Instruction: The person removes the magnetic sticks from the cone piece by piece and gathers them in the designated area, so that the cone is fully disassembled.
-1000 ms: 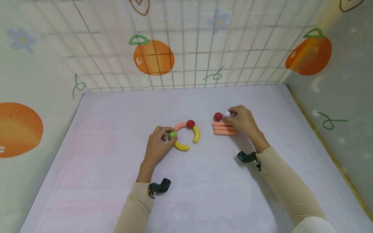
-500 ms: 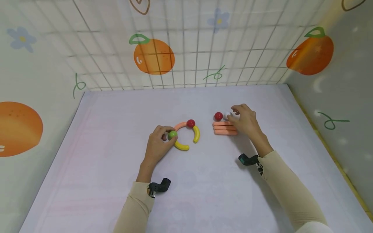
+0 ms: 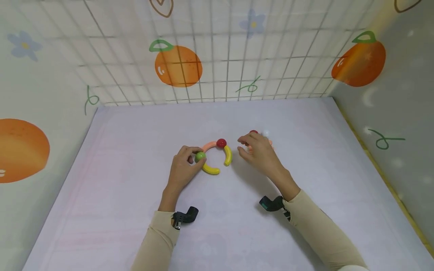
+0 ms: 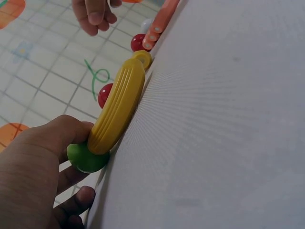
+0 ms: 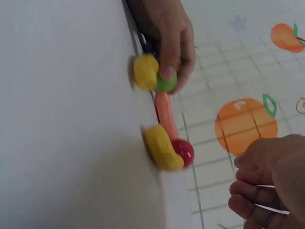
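Note:
My left hand [image 3: 183,169] pinches a green ball [image 3: 200,156] between thumb and fingers. From that ball a yellow curved stick [image 3: 211,170] runs to the right, and a salmon-pink curved stick [image 3: 209,145] leads up to a red ball [image 3: 221,143]. Another yellow curved stick [image 3: 228,155] hangs down from the red ball. Together they form a ring with a gap at the lower right. Just right of it my right hand [image 3: 262,154] hovers with fingers apart, holding nothing. It mostly covers straight salmon-pink sticks [image 4: 164,19] and part of a second red ball [image 3: 253,132].
A white ball [image 3: 266,133] lies behind my right hand, beside the second red ball. The pale table [image 3: 135,226] meets a printed back wall [image 3: 217,75] and side walls. Each wrist carries a small black camera [image 3: 185,216].
My right hand has let go of the white ball and moved left and nearer, toward the ring. My left hand stays on the green ball.

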`<state>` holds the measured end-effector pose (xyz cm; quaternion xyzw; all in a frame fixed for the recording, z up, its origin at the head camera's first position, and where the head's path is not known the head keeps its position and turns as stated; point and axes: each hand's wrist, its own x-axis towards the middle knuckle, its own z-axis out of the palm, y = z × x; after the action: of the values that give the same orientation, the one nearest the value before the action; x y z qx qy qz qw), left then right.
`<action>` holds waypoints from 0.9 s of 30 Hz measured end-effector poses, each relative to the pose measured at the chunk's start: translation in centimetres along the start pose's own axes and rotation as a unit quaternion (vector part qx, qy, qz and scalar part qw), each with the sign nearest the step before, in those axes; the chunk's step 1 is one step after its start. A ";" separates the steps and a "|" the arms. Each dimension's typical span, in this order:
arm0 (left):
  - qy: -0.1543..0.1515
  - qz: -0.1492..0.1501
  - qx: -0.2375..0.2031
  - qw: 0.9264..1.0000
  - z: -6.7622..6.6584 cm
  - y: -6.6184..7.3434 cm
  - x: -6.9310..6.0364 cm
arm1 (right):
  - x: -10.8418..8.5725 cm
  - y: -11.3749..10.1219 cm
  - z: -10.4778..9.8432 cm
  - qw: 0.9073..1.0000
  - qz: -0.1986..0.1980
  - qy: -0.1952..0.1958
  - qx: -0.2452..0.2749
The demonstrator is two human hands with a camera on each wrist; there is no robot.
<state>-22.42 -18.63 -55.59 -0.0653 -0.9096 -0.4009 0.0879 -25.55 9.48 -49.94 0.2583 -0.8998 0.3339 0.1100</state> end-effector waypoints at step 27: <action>0.002 0.012 0.006 1.000 0.1 -0.2 0.2 | -2.0 -3.7 6.2 0.990 -0.098 -0.094 -0.039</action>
<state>-22.63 -18.67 -55.77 -0.0751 -0.9110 -0.3942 0.0952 -22.04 3.76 -53.32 0.3709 -0.8889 0.2604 0.0669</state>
